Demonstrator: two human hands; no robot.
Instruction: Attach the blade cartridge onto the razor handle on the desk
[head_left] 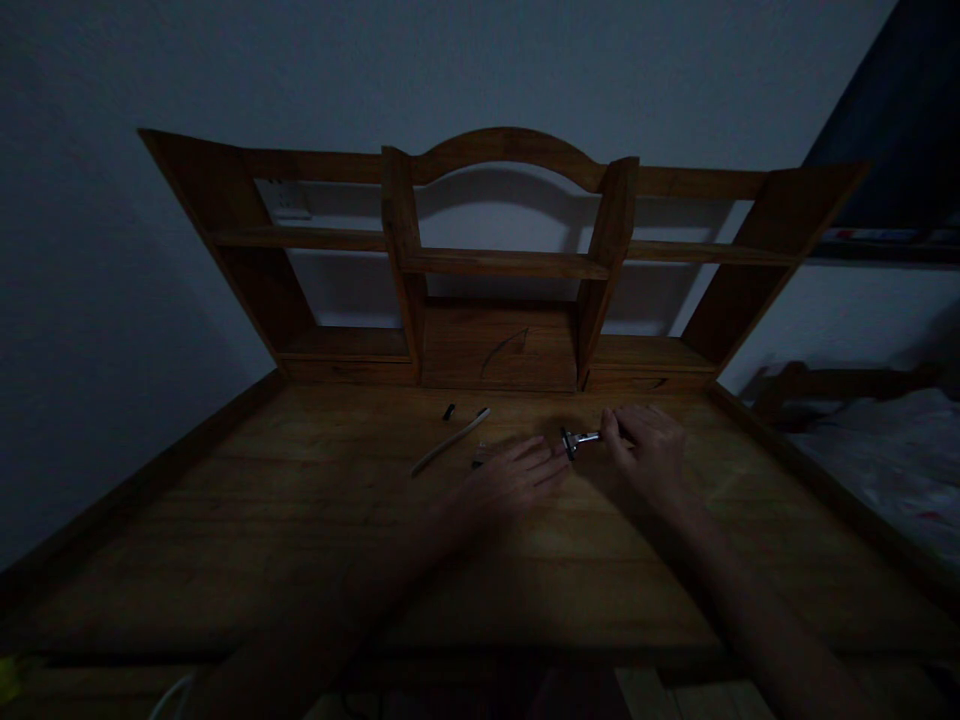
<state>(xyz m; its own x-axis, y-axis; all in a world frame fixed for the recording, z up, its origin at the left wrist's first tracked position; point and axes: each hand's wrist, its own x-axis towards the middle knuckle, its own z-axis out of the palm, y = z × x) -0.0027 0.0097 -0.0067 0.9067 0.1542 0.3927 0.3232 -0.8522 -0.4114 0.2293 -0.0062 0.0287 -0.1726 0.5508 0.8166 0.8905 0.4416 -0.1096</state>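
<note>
My right hand (649, 445) is closed around the handle end of a razor (581, 440), whose head points left. My left hand (517, 475) lies low over the desk with its fingers stretched out, their tips close to the razor head; whether they touch it I cannot tell. A small dark object (478, 457) pokes out from behind the left hand, mostly hidden. To the left of that hand, a pale toothbrush (450, 442) rests slantwise on the wood. Just beyond it lies a small black piece (448, 411), too dim to name.
The light is dim. A wooden desk (300, 510) spreads under both hands, with a shelf unit (506, 262) along its back edge. Raised side boards border the desk at left and right. Pale crumpled cloth (892, 460) lies beyond the right side.
</note>
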